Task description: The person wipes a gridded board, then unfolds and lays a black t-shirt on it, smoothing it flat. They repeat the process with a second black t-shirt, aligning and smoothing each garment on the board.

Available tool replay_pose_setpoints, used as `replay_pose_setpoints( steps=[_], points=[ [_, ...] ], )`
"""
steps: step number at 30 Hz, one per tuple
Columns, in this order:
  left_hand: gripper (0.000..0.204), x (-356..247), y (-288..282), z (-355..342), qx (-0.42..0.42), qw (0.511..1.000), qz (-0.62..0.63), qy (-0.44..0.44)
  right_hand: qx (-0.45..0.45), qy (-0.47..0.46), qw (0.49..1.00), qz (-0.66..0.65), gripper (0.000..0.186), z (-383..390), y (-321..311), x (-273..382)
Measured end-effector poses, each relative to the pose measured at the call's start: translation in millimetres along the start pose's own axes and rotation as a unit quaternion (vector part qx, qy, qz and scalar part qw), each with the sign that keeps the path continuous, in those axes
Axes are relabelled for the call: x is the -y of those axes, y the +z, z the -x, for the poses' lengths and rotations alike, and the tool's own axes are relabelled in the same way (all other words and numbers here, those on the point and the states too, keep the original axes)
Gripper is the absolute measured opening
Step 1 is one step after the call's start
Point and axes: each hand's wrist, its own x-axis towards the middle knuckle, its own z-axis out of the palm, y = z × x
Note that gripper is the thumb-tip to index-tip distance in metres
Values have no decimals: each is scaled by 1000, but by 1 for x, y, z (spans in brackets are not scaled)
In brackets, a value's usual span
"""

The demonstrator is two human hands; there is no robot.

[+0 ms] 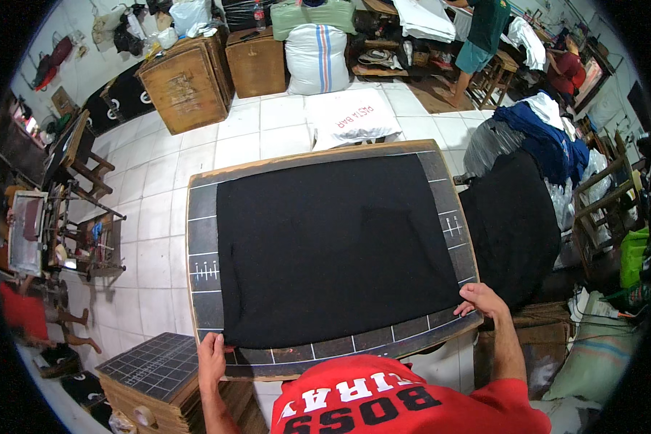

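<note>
A black cloth [325,253] lies spread over a dark board [204,242] ruled with white lines. A faint squared outline, like a pocket, shows in its right half, and small creases run along its left side. At the near left corner my left hand [211,356] is closed, its fingers pinching the cloth's edge beside the board's rim. My right hand [482,298] is closed at the near right corner, with thumb and fingers on the cloth there. Some fingertips of both hands are hidden.
A stack of boards with a gridded top [155,365] stands at the near left. Dark and blue cloth piles [513,224] crowd the right. Beyond the board are a white sack [354,116] and wooden boxes [184,79]. Other people [484,32] are at the back right and far left.
</note>
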Motion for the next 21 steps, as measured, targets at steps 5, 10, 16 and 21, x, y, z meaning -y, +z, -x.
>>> replay_pose_setpoints(
  steps=[5,10,16,21],
  points=[
    [28,-1,1,-4,5,999,27,-42,13,15,1000,-14,20,-2,-5,-2],
    [26,-11,-2,-6,23,997,-51,-55,15,42,999,-14,22,-7,-11,-1],
    [22,-61,31,-12,-45,929,-313,194,-257,-111,902,329,30,-1,40,34],
    [52,-100,127,-7,168,895,-148,385,-30,-442,777,448,42,1,152,49]
  ],
)
